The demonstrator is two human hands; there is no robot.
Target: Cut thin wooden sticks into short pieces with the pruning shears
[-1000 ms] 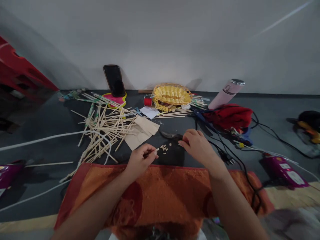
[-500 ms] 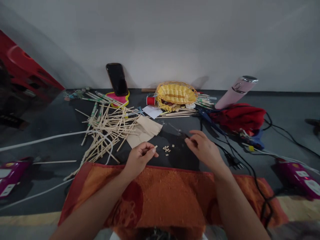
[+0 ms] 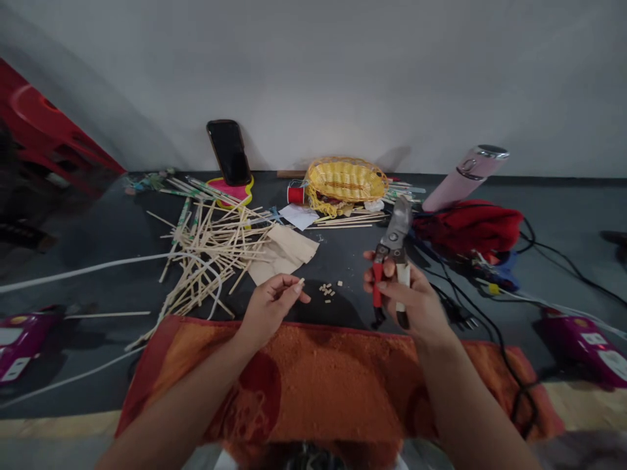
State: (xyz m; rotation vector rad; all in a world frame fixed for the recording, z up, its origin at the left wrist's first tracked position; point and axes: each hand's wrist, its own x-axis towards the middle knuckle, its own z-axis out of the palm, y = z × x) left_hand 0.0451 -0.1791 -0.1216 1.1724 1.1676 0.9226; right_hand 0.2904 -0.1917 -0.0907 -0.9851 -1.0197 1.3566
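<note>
My left hand [image 3: 272, 303] is closed in a pinch on a small piece of wooden stick [image 3: 302, 281], whose pale end shows at the fingertips. My right hand [image 3: 418, 301] is wrapped round pruning shears [image 3: 391, 246] with one red and one white handle. Their metal blades point up and away from me. On the dark table between my hands lie several short cut pieces of stick [image 3: 326, 289]. Left of them, a heap of thin wooden sticks [image 3: 215, 245] lies beside and partly over a piece of brown paper [image 3: 289, 248].
An orange towel [image 3: 318, 385] covers the near edge. Behind are a yellow basket [image 3: 347, 181], a red thread spool [image 3: 296, 195] and a leaning phone [image 3: 229, 152]. A pink flask [image 3: 463, 179], red cloth [image 3: 470, 228] and black cables [image 3: 482, 313] are at right; a white cable [image 3: 98, 269] runs left.
Half a second ago only a thin, blurred metal tool showed in my right hand, pointing left. Now the shears are seen broadside, blades up. My left hand has barely moved.
</note>
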